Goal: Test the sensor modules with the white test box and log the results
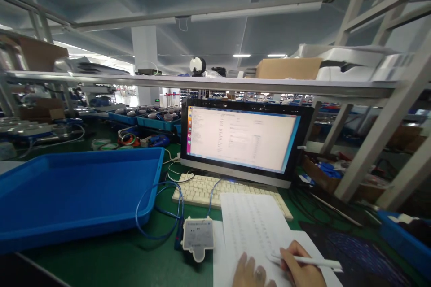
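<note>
White sheets of paper (247,215) with rows of faint marks lie in front of the keyboard, the top one overlapping its front edge. My right hand (301,265) grips a white pen (318,261), its tip touching or very near the top sheet. Flat on the lower part of the same sheet rests my left hand (251,274), fingers apart and holding nothing; its wrist is cut off by the frame. Left of the papers sits a small grey-and-white device (198,236) with a label, and a blue cable (137,215) loops beside it.
A large blue tray (84,188) takes up the left of the green bench. Behind the cream keyboard (198,190) stands a lit monitor (240,139). A shelf (215,83) crosses above it. At right are a dark mouse pad (357,251) and a blue bin (404,237).
</note>
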Available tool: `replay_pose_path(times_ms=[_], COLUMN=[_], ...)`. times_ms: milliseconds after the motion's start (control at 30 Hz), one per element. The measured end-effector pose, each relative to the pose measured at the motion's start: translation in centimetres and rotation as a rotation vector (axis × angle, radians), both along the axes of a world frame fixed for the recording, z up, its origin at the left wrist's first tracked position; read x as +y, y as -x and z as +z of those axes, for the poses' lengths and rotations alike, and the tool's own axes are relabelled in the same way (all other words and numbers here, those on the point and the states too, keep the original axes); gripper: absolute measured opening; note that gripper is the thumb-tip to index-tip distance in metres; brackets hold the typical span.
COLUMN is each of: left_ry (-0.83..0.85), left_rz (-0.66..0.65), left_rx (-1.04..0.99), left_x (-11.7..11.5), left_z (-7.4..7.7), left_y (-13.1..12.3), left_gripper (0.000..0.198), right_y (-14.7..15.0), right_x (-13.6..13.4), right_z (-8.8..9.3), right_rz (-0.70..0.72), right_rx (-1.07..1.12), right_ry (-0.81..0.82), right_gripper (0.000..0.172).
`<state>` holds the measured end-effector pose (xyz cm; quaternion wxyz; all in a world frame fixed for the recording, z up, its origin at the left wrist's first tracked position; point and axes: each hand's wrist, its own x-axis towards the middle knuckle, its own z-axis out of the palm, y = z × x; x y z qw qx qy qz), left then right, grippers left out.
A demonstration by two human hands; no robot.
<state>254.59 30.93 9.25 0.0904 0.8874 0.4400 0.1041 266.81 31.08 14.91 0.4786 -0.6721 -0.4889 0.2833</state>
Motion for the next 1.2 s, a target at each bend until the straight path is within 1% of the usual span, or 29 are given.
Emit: replay_pose_path(times_ms=[67,133,167,233,267,333,467,567,733,833,967,1067,1200], left_ry=[-0.015,-0.034,-0.035,-0.061,-0.086,-0.143,-0.211,-0.226,-0.241,-0.214,-0.251,-0.265,-0.241], left_rz=[0.001,0.005,0.015,0.04,0.051,0.045,0.028,0.031,-0.01,-0.021,-0.01,-0.006,-0.018], left_rx=[-0.027,-0.083,-0.114,-0.181,-0.208,-0.241,-0.232,-0.219,-0.223,-0.194,-0.206,-0.217,-0.198], left_x=[-1.1,-2.4,-3.0,-3.8,-4.0,-4.3,-4.6,-4.6,-4.5,-4.5,-4.6,-4.6,-4.5], left_z=[0.8,2.4,3.3,5.0,5.6,6.2,6.2,6.0,6.1,6.2,6.3,6.3,6.2], left_y=[0.7,1.6,2.0,2.9,3.3,3.7,3.8,3.6,3.6,3.7,3.7,3.7,3.7], left_gripper=[0.028,0.031,0.031,0.028,0.026,0.025,0.026,0.026,0.023,0.025,0.025,0.025,0.025], right_y=[0.2,0.4,0.5,0.4,0.3,0.2,0.4,0.5,0.0,-0.2,-0.2,-0.2,-0.1], right_x=[-0.3,-0.3,-0.2,0.1,0.3,0.5,0.1,-0.2,-0.1,0.0,-0.1,-0.1,-0.1], right_z=[0.7,1.7,2.1,2.8,3.0,3.2,3.4,3.3,2.8,2.5,2.3,2.3,2.4], right_rz=[-0.002,0.028,0.058,0.071,0.069,0.062,0.06,0.053,0.043,0.048,0.054,0.048,0.042], right_rx=[0.018,0.068,0.105,0.151,0.152,0.127,0.033,-0.055,-0.148,-0.168,-0.176,-0.179,-0.179], right_ry=[0.002,0.029,0.063,0.103,0.117,0.127,0.077,0.025,0.003,0.001,0.001,0.001,-0.001], right_gripper=[0.035,0.034,0.034,0.032,0.032,0.03,0.025,0.022,0.02,0.019,0.019,0.018,0.018])
